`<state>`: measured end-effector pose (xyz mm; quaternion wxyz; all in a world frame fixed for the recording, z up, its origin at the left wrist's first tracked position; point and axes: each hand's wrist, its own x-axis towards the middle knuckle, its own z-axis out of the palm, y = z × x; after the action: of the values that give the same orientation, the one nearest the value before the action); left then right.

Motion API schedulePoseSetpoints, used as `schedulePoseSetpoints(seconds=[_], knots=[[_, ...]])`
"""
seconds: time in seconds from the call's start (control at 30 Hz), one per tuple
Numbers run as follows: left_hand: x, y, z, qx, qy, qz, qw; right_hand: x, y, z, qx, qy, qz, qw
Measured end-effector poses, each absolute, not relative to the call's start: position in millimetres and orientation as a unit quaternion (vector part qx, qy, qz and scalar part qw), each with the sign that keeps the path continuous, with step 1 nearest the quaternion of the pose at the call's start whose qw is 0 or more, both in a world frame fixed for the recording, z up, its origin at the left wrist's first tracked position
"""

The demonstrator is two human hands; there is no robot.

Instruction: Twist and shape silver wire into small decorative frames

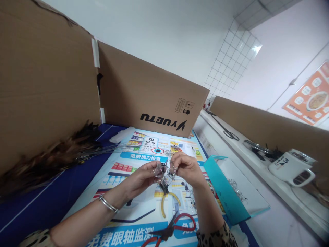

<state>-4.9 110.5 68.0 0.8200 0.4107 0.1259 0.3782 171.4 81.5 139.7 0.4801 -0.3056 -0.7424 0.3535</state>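
Observation:
Over the middle of a printed poster [144, 195], both hands are raised close together. My left hand [144, 176] is closed in a pinch on a tangle of thin wire pieces [168, 175] with small dark and clear bits. On its wrist is a silver bangle. Opposite it, my right hand [187, 168] pinches the other side of the same tangle with bent fingers. Pliers with yellow handles [164, 205] lie just below the tangle. Nearer to me lies a red-handled cutting tool [168, 231], its handles spread apart.
On the right, an open teal box [228, 197] holds more wire pieces. Beyond it, a white ledge [246, 164] carries scissors [230, 133] and a white mug [289, 168]. Brown feathers [59, 149] lie at left. Cardboard panels [144, 85] stand behind.

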Motion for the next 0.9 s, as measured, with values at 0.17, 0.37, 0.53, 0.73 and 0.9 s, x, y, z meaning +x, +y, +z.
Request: schedulePoseSetpoints(seconds=[0.17,0.37,0.53,0.73,0.9], knots=[[-4,111,65,0.405,0.108,0.383,0.823,170,81,139,-0.309,-0.748,0.353,0.47],[-2,112,67,0.404,0.149,0.443,0.786,169,81,138,-0.315,-0.754,0.343,0.463],[-1,110,71,0.393,0.152,0.444,0.79,170,83,139,-0.319,-0.748,0.338,0.474],[-3,111,72,0.407,0.153,0.411,0.801,175,83,141,-0.314,-0.744,0.337,0.484],[-6,110,76,0.414,0.131,0.377,0.819,179,83,143,-0.32,-0.747,0.329,0.481]])
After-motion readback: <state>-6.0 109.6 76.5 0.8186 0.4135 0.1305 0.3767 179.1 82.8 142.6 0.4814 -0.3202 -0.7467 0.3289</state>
